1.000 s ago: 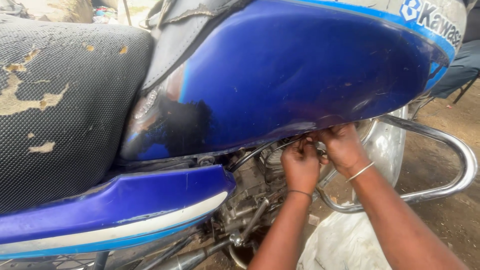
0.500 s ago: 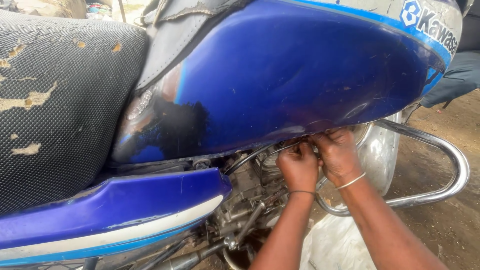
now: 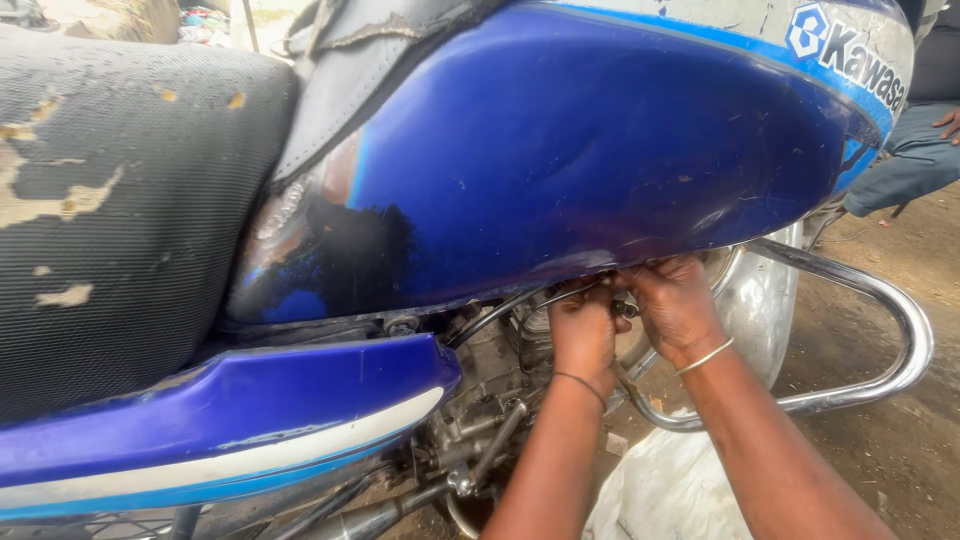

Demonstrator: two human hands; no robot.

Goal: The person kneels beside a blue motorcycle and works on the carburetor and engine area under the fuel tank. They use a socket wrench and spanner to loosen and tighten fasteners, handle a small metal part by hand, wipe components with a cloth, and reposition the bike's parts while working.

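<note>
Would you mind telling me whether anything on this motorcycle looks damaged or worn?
Yes. The black seat is torn, with pale patches showing through its cover. The blue fuel tank has a dark, worn-off patch of paint at its rear end, beside the seat.

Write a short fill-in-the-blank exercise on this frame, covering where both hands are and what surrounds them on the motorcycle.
1. Both hands, the left hand and the right hand, reach in just under the ____ fuel tank.
2. The right wrist wears a thin ____ bangle.
3. Behind the right hand curves a chrome ____ guard.
4. The black seat has a ____ cover with pale patches showing.

Missing words: blue; metal; crash; torn
</note>
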